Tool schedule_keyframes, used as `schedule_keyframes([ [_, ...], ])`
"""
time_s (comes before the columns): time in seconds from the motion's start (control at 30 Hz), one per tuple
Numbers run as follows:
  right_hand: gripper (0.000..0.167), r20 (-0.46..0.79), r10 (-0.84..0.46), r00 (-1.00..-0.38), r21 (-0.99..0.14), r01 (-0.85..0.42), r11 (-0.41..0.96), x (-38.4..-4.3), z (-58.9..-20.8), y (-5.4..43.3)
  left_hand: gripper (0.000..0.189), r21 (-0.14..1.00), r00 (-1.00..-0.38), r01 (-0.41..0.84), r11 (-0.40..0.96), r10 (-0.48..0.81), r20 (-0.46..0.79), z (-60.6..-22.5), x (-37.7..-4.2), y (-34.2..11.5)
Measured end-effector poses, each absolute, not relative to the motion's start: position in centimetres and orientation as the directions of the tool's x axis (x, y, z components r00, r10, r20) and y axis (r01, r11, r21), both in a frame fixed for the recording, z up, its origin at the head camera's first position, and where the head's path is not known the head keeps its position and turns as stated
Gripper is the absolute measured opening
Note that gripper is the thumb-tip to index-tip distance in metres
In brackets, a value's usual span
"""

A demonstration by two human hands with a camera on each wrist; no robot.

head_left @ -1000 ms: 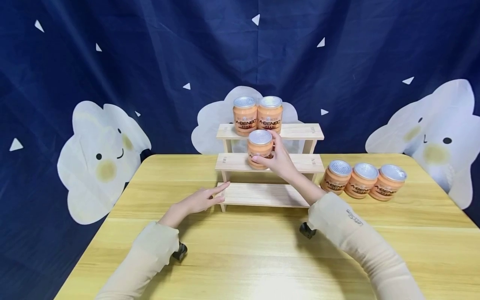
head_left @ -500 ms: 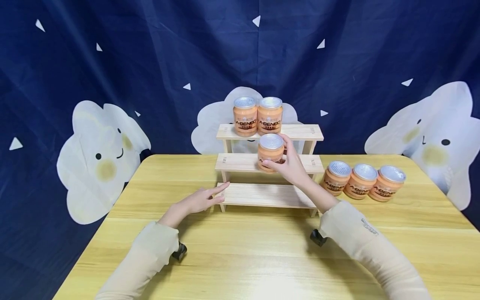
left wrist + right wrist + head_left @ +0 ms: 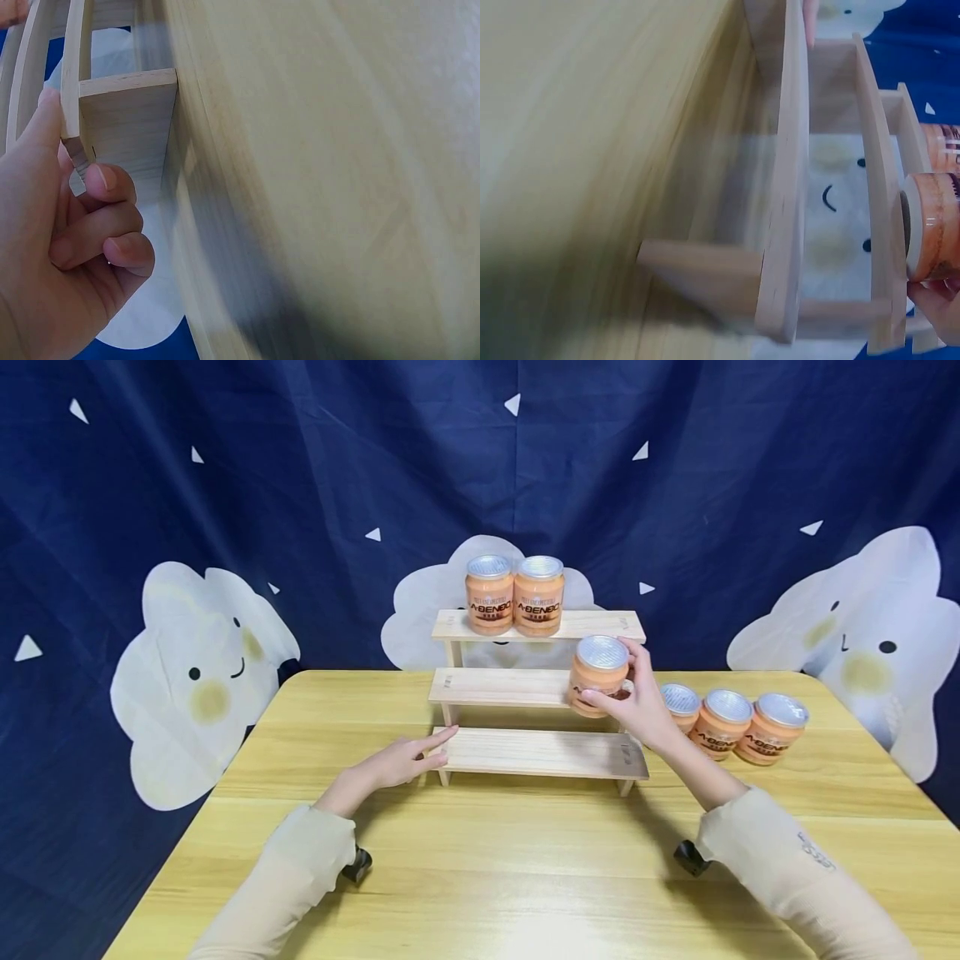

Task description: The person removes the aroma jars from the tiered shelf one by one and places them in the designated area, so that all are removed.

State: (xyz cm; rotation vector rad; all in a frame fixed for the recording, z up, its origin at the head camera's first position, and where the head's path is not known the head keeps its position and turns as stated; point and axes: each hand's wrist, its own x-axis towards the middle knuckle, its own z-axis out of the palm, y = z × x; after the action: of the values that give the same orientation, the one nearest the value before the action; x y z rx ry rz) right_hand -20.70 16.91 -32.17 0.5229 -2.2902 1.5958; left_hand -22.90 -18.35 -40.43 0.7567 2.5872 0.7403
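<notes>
My right hand [image 3: 637, 697] grips an orange jar [image 3: 595, 687] with a silver lid, fingers around its right side and thumb across its front. The jar is upright at the right end of the middle shelf [image 3: 502, 687] of a three-step wooden stand. In the right wrist view, the jar's base [image 3: 906, 234] is close to the shelf's edge; I cannot tell if they touch. At the bottom shelf's [image 3: 536, 752] left end is my left hand [image 3: 393, 762]. In the left wrist view, its thumb and curled fingers [image 3: 105, 225] pinch that end.
Two matching jars [image 3: 515, 596] stand side by side on the top shelf [image 3: 600, 625]. On the table [image 3: 480, 860], right of the stand, three more jars [image 3: 720, 722] form a row, the nearest partly behind my right hand. A dark blue curtain [image 3: 337, 460] hangs behind.
My right hand has carried the jar rightward along the middle shelf, from left of its centre to its right end. The left hand keeps its place at the bottom shelf.
</notes>
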Motion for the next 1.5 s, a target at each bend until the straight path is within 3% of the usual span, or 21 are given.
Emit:
schedule_keyframes([
  [0.23, 0.084, 0.473, -0.104, -0.875, -0.798, -0.476, 0.370, -20.9, -34.1, 20.6, 0.059, 0.546, -0.798, 0.414, 0.728, 0.579, -0.166, -40.5, -22.8, -18.3],
  [0.8, 0.086, 0.481, 0.008, -0.877, -0.768, -0.417, 0.485, -17.4, -35.0, 25.8, 0.061, 0.528, -0.789, 0.462, 0.713, 0.601, -0.123, -40.5, -22.7, -18.4],
  [1.17, 0.078, 0.469, -0.022, -0.883, -0.731, -0.402, 0.552, -16.4, -36.7, 27.4, 0.060, 0.534, -0.793, 0.434, 0.725, 0.589, -0.156, -40.6, -22.8, -18.2],
  [1.5, 0.083, 0.449, -0.081, -0.890, -0.712, -0.411, 0.570, -16.4, -38.7, 28.3, 0.060, 0.541, -0.794, 0.435, 0.720, 0.590, -0.147, -40.5, -22.8, -18.2],
])
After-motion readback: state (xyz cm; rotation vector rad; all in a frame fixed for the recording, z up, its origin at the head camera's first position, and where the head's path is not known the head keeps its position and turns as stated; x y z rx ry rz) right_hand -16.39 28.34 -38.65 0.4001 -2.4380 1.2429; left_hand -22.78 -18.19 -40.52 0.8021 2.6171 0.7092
